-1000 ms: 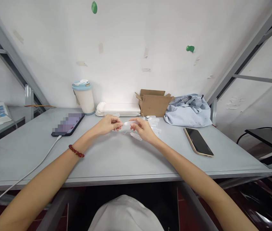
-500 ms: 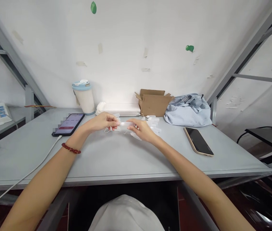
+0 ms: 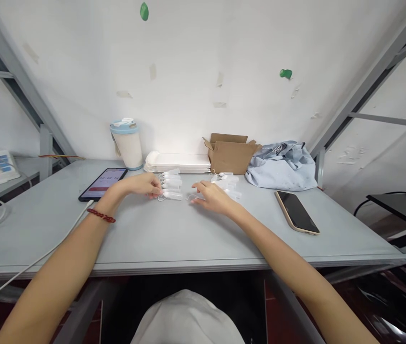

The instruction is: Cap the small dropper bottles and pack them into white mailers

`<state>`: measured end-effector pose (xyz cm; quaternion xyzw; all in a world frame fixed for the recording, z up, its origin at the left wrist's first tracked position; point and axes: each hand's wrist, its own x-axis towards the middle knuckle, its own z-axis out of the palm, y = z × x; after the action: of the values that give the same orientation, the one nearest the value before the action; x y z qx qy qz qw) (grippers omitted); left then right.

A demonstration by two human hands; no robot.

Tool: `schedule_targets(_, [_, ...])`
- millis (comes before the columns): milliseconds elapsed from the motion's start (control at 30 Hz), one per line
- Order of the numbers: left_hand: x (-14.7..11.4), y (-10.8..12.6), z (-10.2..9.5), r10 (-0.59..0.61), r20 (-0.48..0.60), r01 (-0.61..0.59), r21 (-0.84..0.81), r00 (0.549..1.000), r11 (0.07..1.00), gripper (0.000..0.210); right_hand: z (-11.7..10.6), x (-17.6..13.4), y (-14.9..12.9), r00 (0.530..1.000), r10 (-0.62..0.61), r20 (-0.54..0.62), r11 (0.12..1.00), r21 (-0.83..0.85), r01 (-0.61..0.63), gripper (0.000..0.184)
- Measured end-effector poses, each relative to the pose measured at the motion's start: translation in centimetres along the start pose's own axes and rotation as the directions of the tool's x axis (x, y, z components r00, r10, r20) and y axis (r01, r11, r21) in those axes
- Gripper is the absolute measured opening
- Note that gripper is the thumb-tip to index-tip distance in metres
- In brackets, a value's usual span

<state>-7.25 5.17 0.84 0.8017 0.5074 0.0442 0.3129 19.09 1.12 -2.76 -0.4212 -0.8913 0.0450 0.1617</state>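
My left hand (image 3: pixel 146 185) is closed in a pinch on the near end of a small translucent white tube (image 3: pixel 172 195) that has a thin string loop. The tube lies at the front of a short row of similar tubes (image 3: pixel 171 182) on the table. To the right, my right hand (image 3: pixel 212 197) hovers low with thumb and fingers apart and nothing clearly held. A fine white string (image 3: pixel 190 196) shows at its fingertips. Behind that hand is a looser pile of the same clear tubes (image 3: pixel 228 179), partly hidden by the fingers.
Along the wall stand a blue-lidded cup (image 3: pixel 127 145), a stack of white flat pieces (image 3: pixel 179 162), an open cardboard box (image 3: pixel 233 156) and a bundle of light blue cloth (image 3: pixel 282 169). One phone (image 3: pixel 103 184) with a cable (image 3: pixel 57 243) lies left, another phone (image 3: pixel 297 211) right.
My hands, earlier together around a tube in the middle, have moved apart. My left hand has brought a tube to the left row, and my right hand has let go and opened.
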Motion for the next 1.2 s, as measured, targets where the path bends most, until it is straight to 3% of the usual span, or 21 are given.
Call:
schedule_targets(267, [0.6, 0.1, 0.6, -0.132, 0.033, 0.127, 0.127, 0.991, 0.984, 0.023, 0.2, 0.2, 0.3, 0.989, 0.08, 0.125, 0.994, -0.084, -0.07, 0.034])
schedule_targets(400, [0.6, 0.4, 0.7, -0.098, -0.068, 0.109, 0.2, 0.993, 0.974, 0.024, 0.3, 0.3, 0.5, 0.983, 0.106, 0.147, 0.992, -0.086, -0.094, 0.029])
schedule_targets(500, [0.5, 1.0, 0.8, -0.032, -0.177, 0.079, 0.269, 0.984, 0.96, 0.028, 0.2, 0.3, 0.6, 0.99, 0.102, 0.1, 0.993, -0.062, -0.096, 0.024])
schedule_targets(633, [0.3, 2.0, 1.3, 0.063, -0.234, -0.044, 0.086, 0.97, 0.995, 0.027, 0.0, 0.4, 0.5, 0.996, 0.092, 0.004, 0.996, 0.021, -0.092, 0.016])
schedule_targets(800, [0.3, 3.2, 2.5, 0.132, -0.11, -0.151, -0.183, 0.985, 0.971, 0.033, -0.2, 0.4, 0.2, 0.992, 0.094, -0.081, 0.99, 0.113, -0.084, 0.014])
schedule_targets(967, [0.6, 4.2, 3.8, 0.177, 0.001, -0.171, -0.265, 0.984, 0.949, 0.035, -0.1, 0.4, 0.3, 0.984, 0.097, -0.146, 0.986, 0.148, -0.076, 0.014])
schedule_targets(1200, [0.7, 4.4, 4.2, 0.164, -0.059, -0.174, -0.327, 0.985, 0.929, 0.028, 0.3, 0.5, 0.6, 0.98, 0.063, -0.189, 0.986, 0.162, -0.032, 0.014])
